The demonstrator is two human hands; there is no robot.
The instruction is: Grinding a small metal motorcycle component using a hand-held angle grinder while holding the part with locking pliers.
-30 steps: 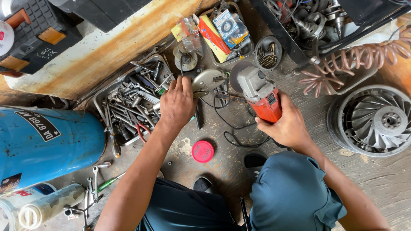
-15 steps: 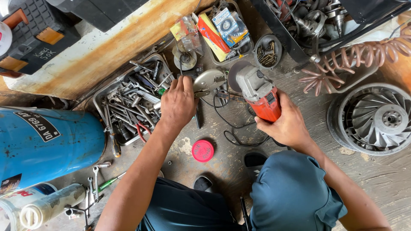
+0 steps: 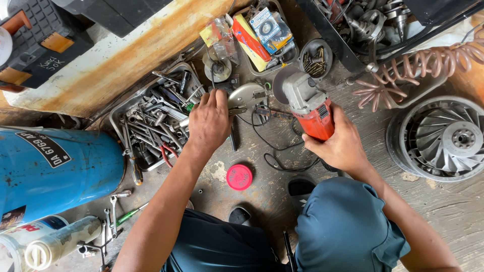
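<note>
Down on the floor, the left hand (image 3: 209, 123) presses a shiny metal part (image 3: 245, 95), fingers curled over it, perhaps gripping. Just right of that part, the right hand (image 3: 341, 146) wraps closed around a red angle grinder (image 3: 307, 103).

Just one camera here, strapped on the person's head and aimed almost straight down at the floor (image 3: 262, 201) they're crouched over. It sits pretty close: forearms and knees fill the bottom half of the frame. Left hand (image 3: 209, 123) sits around 11 o'clock from centre, right hand (image 3: 343, 146) around 3. Blue cylinder (image 3: 50, 171) gets cut off at 9 o'clock, the finned wheel (image 3: 443, 138) at 3. No second view to overlap with.
</note>
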